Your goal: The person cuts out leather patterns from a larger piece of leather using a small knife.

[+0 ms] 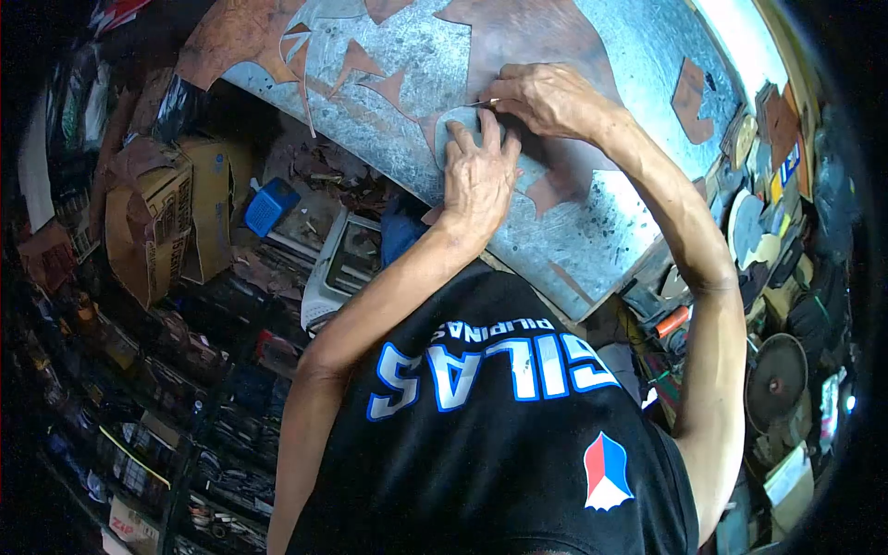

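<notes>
A brown sheet of leather (532,37) lies on the metal-topped table (407,51). On it rests a pale grey, rounded template (444,139). My left hand (481,171) presses the template down with its fingers spread and lying flat. At the template's upper right edge, my right hand (550,100) is closed on a thin, knife-like tool (493,101). The tool's slim tip points left, toward the edge, and my fingers hide most of its handle. Below my right hand lies a jagged leather scrap (553,190).
More leather offcuts (356,65) lie at the table's upper left, and another piece (691,102) lies at the right. Cardboard boxes (171,217), a blue plastic container (270,206) and a white plastic frame (342,264) stand left of the table. Clutter with an orange cylinder (673,322) crowds the right side.
</notes>
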Tool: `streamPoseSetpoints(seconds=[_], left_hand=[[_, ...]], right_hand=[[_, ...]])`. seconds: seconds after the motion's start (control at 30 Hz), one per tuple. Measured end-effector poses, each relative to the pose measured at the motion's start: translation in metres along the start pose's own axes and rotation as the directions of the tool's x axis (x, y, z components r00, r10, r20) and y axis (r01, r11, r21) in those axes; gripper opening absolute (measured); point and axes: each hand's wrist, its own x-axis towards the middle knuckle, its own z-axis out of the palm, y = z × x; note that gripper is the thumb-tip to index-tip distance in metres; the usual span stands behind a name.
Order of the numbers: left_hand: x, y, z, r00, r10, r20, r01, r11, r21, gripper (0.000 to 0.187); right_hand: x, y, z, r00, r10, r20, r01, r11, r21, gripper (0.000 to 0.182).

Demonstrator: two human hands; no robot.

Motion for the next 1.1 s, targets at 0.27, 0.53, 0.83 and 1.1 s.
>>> streamPoseSetpoints(seconds=[0.27,0.53,0.83,1.1], left_hand=[[0.001,0.0,0.0,1.0,-0.003,-0.021,0.004,0.999,0.049,0.056],[0.001,0.001,-0.003,1.0,0.0,0.005,0.0,0.998,0.062,0.057],[0.002,0.0,-0.006,0.999,0.015,0.029,-0.018,0.997,0.078,0.057],[0.003,0.0,-0.008,0.999,0.038,0.035,-0.04,0.997,0.067,0.063]], right_hand=[[-0.015,0.005,-0.007,0.997,0.077,0.008,-0.076,0.995,-0.067,0.021],[-0.031,0.011,-0.009,0.989,0.139,-0.057,-0.143,0.986,-0.08,0.023],[-0.04,0.019,-0.011,0.986,0.169,-0.006,-0.169,0.984,-0.052,0.023],[-0.063,-0.027,-0.002,0.915,0.355,-0.191,-0.312,0.923,0.224,0.028]])
